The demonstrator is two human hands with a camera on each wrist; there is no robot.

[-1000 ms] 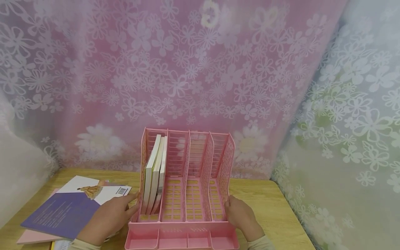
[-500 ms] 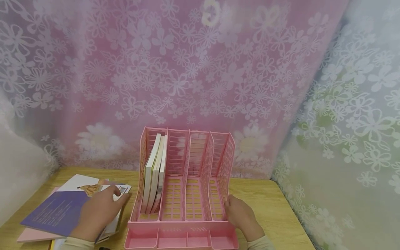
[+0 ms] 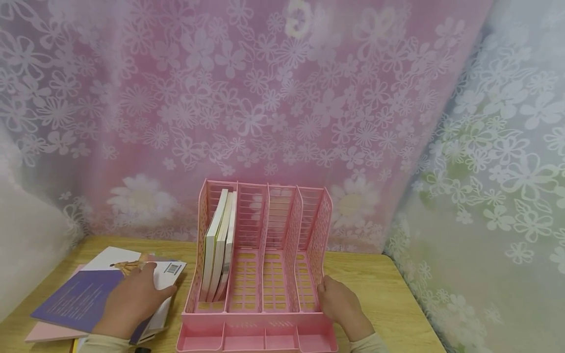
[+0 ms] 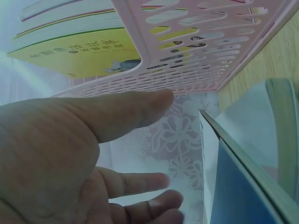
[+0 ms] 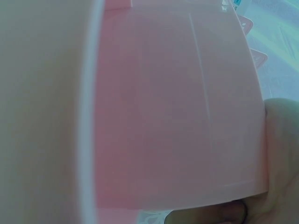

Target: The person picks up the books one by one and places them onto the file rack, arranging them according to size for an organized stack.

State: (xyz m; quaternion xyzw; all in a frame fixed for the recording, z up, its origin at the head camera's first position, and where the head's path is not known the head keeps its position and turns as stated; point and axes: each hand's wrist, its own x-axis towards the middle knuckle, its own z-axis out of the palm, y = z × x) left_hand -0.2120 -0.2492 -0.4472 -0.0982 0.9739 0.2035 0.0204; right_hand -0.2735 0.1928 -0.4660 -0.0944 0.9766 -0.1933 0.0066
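A pink plastic book rack [image 3: 251, 319] stands upright on the table, with tall slots behind a row of small front trays. Three books [image 3: 217, 250] lean in its leftmost slot; the left wrist view shows a yellow cover [image 4: 88, 51] among them. My right hand [image 3: 341, 303] grips the lower right side of the rack, the panel lying between thumb and fingers in the right wrist view. Left of the rack, my left hand [image 3: 132, 298] is over the book pile, thumb and fingers spread and holding nothing. Under it lies a purple-and-white book [image 3: 72, 300].
Beneath the purple-and-white book, a pink book [image 3: 46, 333] sticks out at the left. A small dark object [image 3: 143, 350] shows at the bottom edge. Behind the wooden table [image 3: 366, 274] hangs a pink floral curtain [image 3: 273, 108], and a pale floral one [image 3: 503, 206] borders the right side.
My left hand has let go of the rack's left side and moved left over the book pile. The right hand and the rack have stayed in place.
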